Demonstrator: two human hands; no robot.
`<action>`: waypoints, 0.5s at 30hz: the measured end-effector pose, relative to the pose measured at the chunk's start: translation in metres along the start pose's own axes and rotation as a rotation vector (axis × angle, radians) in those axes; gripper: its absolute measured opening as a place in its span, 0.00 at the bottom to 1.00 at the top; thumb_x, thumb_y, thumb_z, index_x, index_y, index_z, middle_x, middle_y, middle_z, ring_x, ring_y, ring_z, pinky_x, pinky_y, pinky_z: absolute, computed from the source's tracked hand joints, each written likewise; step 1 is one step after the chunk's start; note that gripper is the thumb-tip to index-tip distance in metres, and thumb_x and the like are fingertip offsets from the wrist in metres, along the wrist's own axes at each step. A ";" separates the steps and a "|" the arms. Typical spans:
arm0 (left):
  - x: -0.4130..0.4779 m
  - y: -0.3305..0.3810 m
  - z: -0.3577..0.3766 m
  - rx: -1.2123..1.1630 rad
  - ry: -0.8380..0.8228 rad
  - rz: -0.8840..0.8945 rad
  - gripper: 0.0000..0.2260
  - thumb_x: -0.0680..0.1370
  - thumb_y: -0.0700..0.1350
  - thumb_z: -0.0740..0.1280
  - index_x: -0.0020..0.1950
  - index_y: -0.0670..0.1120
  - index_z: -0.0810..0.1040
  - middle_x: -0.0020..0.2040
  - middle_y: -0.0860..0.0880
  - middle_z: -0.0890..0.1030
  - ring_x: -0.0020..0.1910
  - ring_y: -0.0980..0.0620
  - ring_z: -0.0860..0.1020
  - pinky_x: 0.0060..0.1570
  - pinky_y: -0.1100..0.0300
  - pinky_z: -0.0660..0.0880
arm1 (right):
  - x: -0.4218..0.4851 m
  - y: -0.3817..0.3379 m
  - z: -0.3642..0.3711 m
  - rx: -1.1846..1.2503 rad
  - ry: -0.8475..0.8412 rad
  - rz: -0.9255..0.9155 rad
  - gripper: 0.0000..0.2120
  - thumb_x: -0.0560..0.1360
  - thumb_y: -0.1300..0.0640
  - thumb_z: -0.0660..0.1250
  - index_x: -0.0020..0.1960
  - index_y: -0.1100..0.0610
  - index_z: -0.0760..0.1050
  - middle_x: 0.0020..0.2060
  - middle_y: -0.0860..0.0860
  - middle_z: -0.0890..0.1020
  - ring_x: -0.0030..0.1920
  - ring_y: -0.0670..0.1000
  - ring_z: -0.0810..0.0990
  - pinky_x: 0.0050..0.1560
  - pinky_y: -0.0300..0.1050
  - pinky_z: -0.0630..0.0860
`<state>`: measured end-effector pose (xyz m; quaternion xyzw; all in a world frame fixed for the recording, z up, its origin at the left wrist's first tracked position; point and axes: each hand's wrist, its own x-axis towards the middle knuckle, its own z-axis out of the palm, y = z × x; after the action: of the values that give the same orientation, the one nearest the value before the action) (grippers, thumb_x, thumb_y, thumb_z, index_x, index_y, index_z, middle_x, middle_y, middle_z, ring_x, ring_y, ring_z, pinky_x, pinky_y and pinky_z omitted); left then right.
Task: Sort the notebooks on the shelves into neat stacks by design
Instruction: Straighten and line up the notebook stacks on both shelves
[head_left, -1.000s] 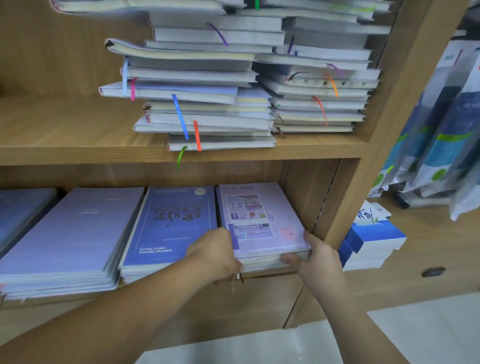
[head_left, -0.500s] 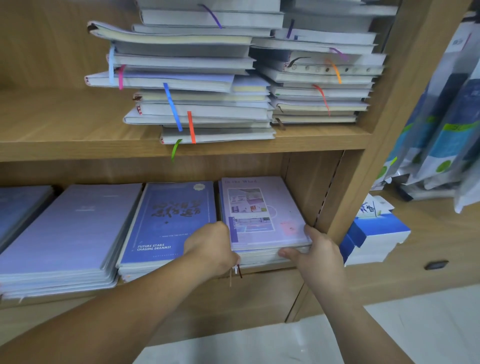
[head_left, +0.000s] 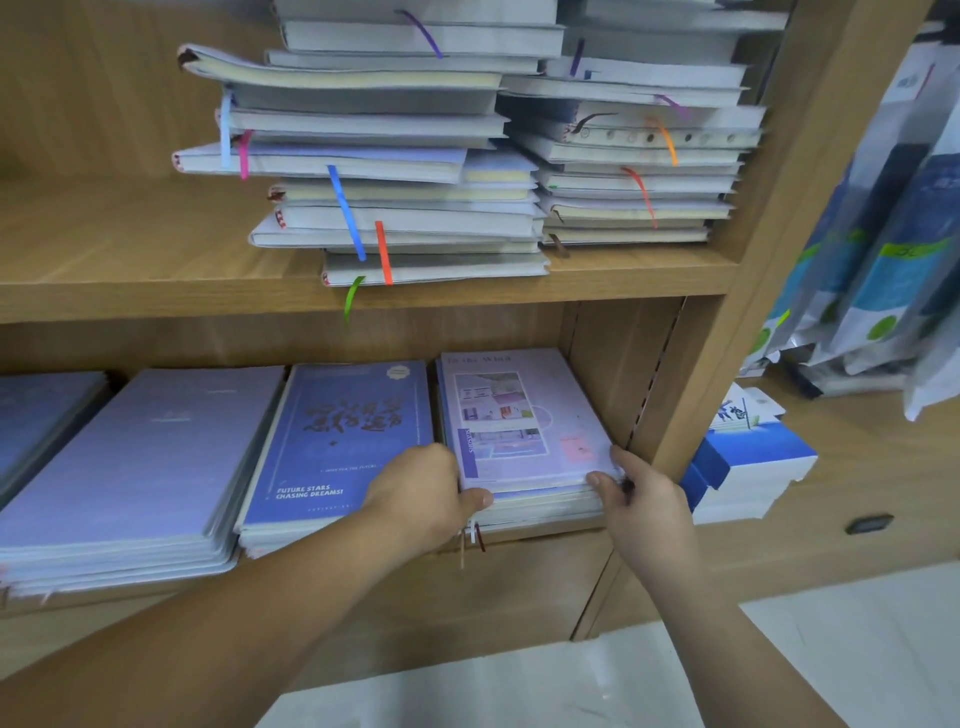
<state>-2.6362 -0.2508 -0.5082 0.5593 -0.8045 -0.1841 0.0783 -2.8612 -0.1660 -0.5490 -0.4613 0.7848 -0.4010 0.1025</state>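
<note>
On the lower shelf, at its right end, lies a stack of pale lilac notebooks (head_left: 524, 415) with small photos on the cover. My left hand (head_left: 426, 493) grips the stack's front left corner, thumb along the front edge. My right hand (head_left: 634, 499) holds the front right corner, fingers curled against its edge. Left of it sits a blue "Future Stars Chasing Dreams" stack (head_left: 337, 447), then a plain lavender stack (head_left: 135, 457) and a darker blue stack (head_left: 36, 410). On the upper shelf two untidy piles of notebooks with coloured ribbon markers (head_left: 395, 171) (head_left: 639, 156) are seen edge-on.
The wooden shelf upright (head_left: 696, 374) stands right beside the lilac stack. Beyond it a blue and white box stack (head_left: 748, 467) rests on a lower ledge, with packaged goods (head_left: 883, 249) hanging above. The left part of the upper shelf board (head_left: 104, 244) is bare wood.
Both hands have stayed on the lilac stack's front corners, shifting only slightly. The view has dropped a little, so the upper piles sit higher in frame.
</note>
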 end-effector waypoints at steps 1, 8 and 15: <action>-0.002 0.001 0.000 -0.011 0.017 -0.004 0.23 0.76 0.61 0.72 0.32 0.45 0.71 0.28 0.48 0.72 0.29 0.48 0.73 0.30 0.59 0.68 | 0.000 -0.002 0.000 -0.008 0.003 -0.002 0.22 0.81 0.50 0.66 0.73 0.56 0.74 0.51 0.54 0.84 0.51 0.56 0.80 0.46 0.45 0.72; -0.012 -0.004 -0.001 0.181 0.152 0.084 0.18 0.77 0.65 0.67 0.42 0.50 0.78 0.38 0.53 0.79 0.40 0.50 0.79 0.37 0.57 0.76 | -0.003 -0.001 -0.001 -0.064 -0.020 -0.013 0.25 0.78 0.48 0.71 0.71 0.57 0.75 0.41 0.50 0.75 0.48 0.56 0.79 0.43 0.47 0.73; -0.011 -0.012 0.004 0.121 0.137 0.139 0.18 0.77 0.65 0.67 0.45 0.51 0.76 0.48 0.52 0.75 0.43 0.50 0.76 0.37 0.58 0.69 | -0.002 -0.005 -0.008 -0.135 -0.033 0.036 0.24 0.75 0.43 0.74 0.66 0.53 0.77 0.42 0.50 0.80 0.51 0.58 0.79 0.46 0.48 0.75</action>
<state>-2.6226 -0.2434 -0.5157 0.5171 -0.8437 -0.0905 0.1120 -2.8606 -0.1613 -0.5405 -0.4595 0.8164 -0.3375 0.0913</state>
